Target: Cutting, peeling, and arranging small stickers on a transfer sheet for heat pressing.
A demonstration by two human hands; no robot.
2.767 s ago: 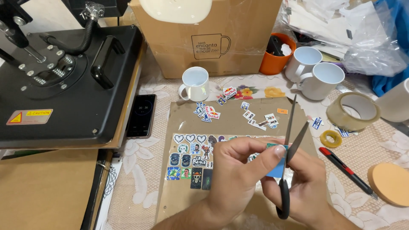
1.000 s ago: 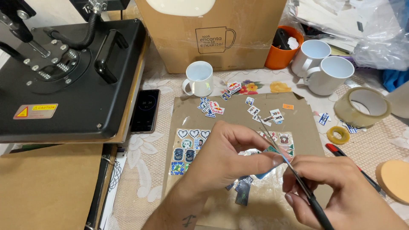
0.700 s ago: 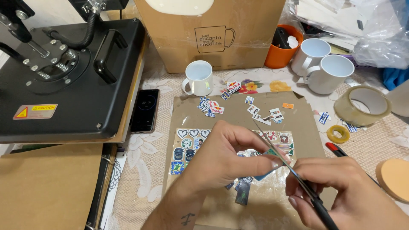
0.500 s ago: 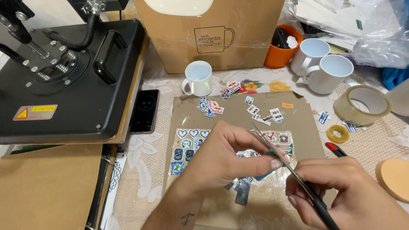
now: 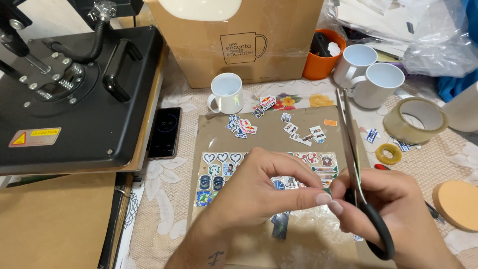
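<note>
The head camera looks down on a crowded work table. The left hand [image 5: 259,192] is curled, its thumb and forefinger pinched on a very small cut-out piece [image 5: 326,191] that is almost hidden between the fingertips, probably so that the tiny thing does not slip. The right hand [image 5: 393,209] is closed through the black handles of a pair of scissors [image 5: 351,149]. Its blades are together and point up and away from the person, which keeps the tips clear of the left fingers. The fingertips of both hands meet just above a sheet of printed stickers [image 5: 224,172], which lies on a flat brown cardboard [image 5: 264,124]. This board seems to serve as a work surface over the lace tablecloth [image 5: 164,194].

Loose cut stickers [image 5: 241,127] are gathered at the far edge of the cardboard, apart from the uncut sheet. Beyond them stands a white mug [image 5: 226,93], and two more mugs [image 5: 371,74] are at the right, near a roll of tape [image 5: 416,119]. A black heat press [image 5: 69,94] fills the left side, with a phone [image 5: 165,132] just beside it.
</note>
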